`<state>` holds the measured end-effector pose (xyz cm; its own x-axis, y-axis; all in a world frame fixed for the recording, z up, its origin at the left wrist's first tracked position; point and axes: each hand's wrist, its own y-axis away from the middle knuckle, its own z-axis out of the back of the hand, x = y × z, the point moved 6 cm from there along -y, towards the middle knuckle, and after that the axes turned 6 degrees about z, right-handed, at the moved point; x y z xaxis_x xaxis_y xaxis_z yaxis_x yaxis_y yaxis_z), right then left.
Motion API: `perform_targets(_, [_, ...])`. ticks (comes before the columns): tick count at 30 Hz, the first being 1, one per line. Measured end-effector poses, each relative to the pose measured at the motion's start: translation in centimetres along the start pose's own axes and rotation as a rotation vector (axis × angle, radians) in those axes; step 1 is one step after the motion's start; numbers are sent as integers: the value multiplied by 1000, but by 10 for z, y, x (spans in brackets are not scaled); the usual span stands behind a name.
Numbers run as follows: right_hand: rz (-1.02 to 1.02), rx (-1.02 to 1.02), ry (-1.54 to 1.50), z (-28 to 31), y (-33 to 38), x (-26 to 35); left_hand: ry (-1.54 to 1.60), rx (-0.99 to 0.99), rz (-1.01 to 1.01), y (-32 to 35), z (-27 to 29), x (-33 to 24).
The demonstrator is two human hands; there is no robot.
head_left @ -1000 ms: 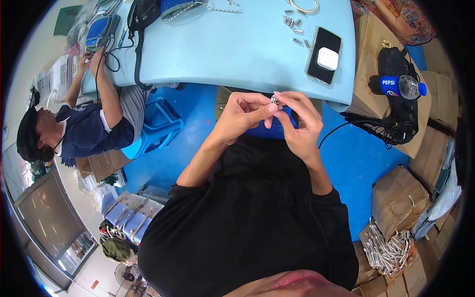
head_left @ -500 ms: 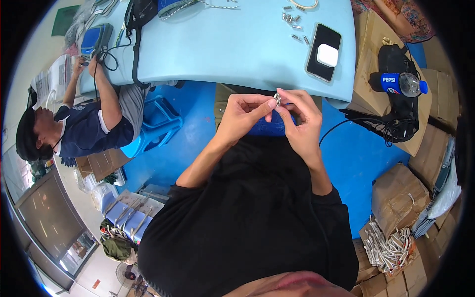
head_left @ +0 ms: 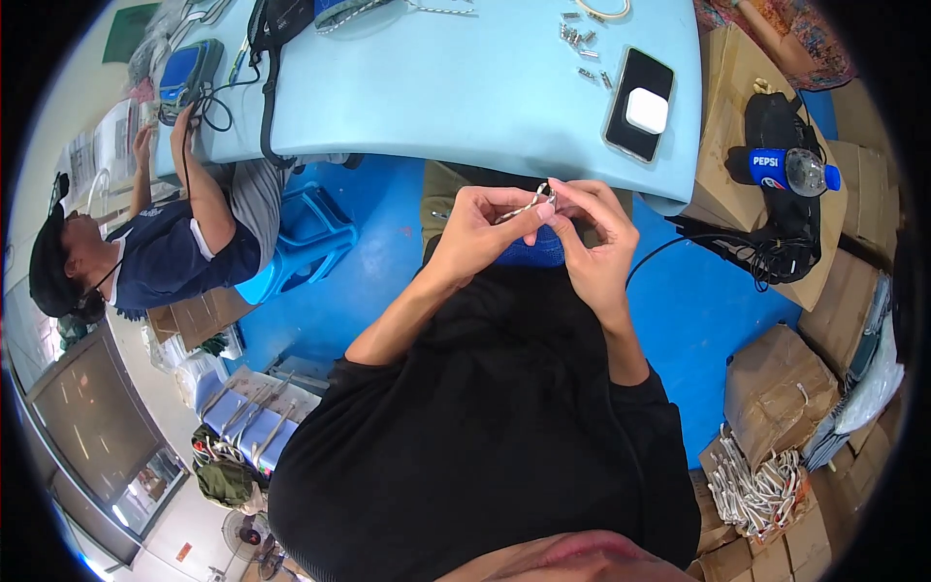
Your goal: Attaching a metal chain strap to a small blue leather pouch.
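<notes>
The thin cord (head_left: pixel 528 205) looks like woven textile and the fitting (head_left: pixel 552 197) like shiny metal, the table (head_left: pixel 456 92) at twelve o'clock is smooth with a soft sheen, the phone (head_left: pixel 645 74) toward one o'clock glossy, the bottle (head_left: pixel 806 171) near two clear plastic, and the carton (head_left: pixel 776 383) near four creased matt cardboard.

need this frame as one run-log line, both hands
left hand: pinching patterned cord | right hand: pinching small metal piece | table: phone, white case on it, loose metal pieces
</notes>
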<state>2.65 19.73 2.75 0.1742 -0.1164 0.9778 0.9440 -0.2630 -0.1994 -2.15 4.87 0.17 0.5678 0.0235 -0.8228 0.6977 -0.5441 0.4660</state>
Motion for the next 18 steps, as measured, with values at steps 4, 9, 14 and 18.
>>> perform_targets(4, [15, 13, -15, -2, 0, 1, 7, 7, -16, 0, 3, -2])
perform_targets(9, [54, 61, -38, -5, 1, -3, 33, 61, 141, 0, 5, 1])
perform_targets(14, [49, 127, -72, -4, 4, -6, 44, 72, 197, 1, 5, 5])
perform_targets(18, [48, 147, -175, -1, 11, -16, 52, 113, 222, 2, 6, 11])
